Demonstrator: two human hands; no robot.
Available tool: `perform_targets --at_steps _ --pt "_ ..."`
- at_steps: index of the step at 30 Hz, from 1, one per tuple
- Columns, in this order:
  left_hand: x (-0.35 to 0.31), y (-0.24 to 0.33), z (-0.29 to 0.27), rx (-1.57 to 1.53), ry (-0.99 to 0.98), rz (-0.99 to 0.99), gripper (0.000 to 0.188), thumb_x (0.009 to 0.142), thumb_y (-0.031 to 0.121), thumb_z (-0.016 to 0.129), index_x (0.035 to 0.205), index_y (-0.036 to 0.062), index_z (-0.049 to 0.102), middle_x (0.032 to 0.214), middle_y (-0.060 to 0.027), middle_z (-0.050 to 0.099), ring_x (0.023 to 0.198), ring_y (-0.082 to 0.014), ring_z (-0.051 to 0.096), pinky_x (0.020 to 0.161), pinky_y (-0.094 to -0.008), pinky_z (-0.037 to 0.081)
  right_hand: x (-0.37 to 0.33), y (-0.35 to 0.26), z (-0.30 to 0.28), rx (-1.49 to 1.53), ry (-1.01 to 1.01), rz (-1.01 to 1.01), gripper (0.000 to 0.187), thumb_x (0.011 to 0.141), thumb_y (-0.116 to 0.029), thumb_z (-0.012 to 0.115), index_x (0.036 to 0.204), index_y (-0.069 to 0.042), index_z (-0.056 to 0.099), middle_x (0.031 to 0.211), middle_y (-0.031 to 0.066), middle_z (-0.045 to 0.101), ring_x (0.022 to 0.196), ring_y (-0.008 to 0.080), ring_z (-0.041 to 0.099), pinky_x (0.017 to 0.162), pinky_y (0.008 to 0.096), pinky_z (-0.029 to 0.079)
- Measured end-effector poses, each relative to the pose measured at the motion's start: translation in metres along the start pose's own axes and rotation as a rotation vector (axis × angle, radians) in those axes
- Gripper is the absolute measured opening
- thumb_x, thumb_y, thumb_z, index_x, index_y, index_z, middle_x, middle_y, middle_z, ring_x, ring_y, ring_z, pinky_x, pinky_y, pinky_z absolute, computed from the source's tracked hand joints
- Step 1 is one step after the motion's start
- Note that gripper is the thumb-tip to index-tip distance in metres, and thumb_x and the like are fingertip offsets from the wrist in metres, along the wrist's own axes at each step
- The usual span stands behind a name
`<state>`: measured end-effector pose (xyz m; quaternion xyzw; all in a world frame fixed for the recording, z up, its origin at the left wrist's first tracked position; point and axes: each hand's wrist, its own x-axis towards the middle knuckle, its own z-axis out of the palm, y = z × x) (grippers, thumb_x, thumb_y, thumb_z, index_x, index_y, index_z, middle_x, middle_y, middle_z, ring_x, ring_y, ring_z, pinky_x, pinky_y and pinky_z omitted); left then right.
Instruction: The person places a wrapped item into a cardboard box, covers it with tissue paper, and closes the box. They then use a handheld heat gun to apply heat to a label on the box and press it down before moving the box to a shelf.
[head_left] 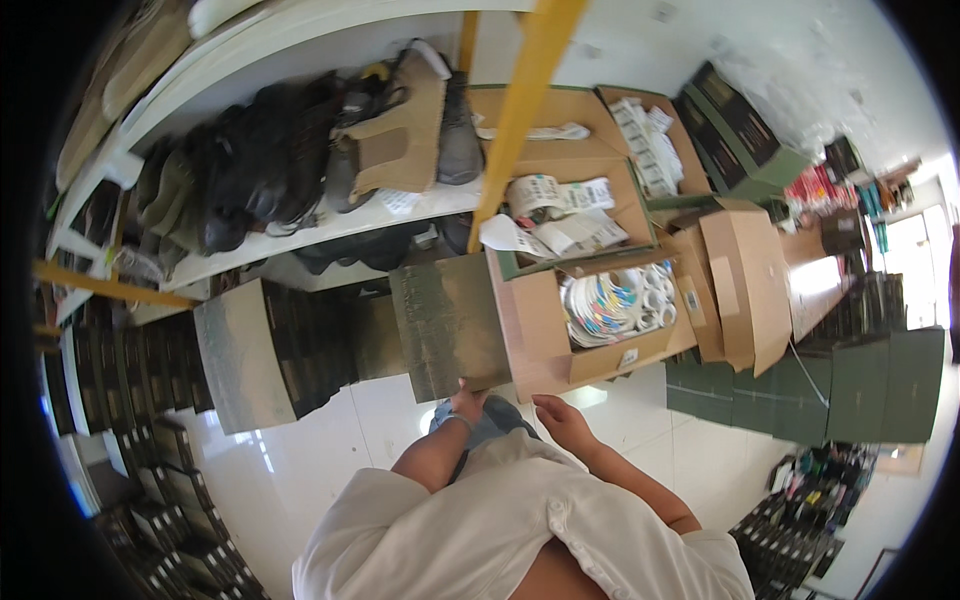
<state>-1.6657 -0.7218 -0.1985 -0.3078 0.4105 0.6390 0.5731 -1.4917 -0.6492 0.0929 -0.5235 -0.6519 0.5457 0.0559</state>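
Observation:
My left hand (468,402) is at the near edge of a worn dark green cardboard box (450,325). One finger lies over that edge; the others are partly hidden beneath it. The box stands against the left side of a wooden table (535,375). Just off the table's front edge, my right hand (565,422) hangs with its fingers curled together and nothing visible in them. On the table, closest to this hand, is an open brown carton (625,365) holding several rolls of labels or tape (620,303).
Another open carton (580,262) holds paper label rolls behind. Shoes (270,160) and a cardboard piece (405,135) fill the white shelf (330,228) at left. A yellow post (515,120) rises beside the table. Green boxes (800,395) are stacked at right, dark boxes (125,365) at left.

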Motion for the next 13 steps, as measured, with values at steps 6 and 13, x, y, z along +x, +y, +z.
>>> perform_targets --at_steps 6,13 --pt "0.005 0.012 -0.012 0.291 0.109 -0.221 0.074 0.096 0.060 0.042 0.137 -0.0014 0.039 0.140 -0.0230 0.045 0.129 -0.0364 0.046 0.102 -0.0539 0.046 -0.083 -0.035 -0.052 -0.053 0.049 -0.007 0.033 0.093 -0.014 0.055 0.124 -0.004 0.059 0.120 0.0181 0.063 0.109 0.0338 0.061 0.094 0.0389 0.048" --pt "-0.028 0.058 -0.004 1.889 -0.143 -0.399 0.079 0.093 0.069 0.034 0.135 0.0022 0.037 0.129 -0.0290 0.054 0.100 -0.0346 0.066 0.080 -0.0575 0.055 -0.239 -0.147 -0.194 -0.536 0.373 -0.853 0.034 0.078 -0.009 0.064 0.111 -0.007 0.062 0.128 0.0161 0.056 0.122 0.0367 0.051 0.106 0.0495 0.037"
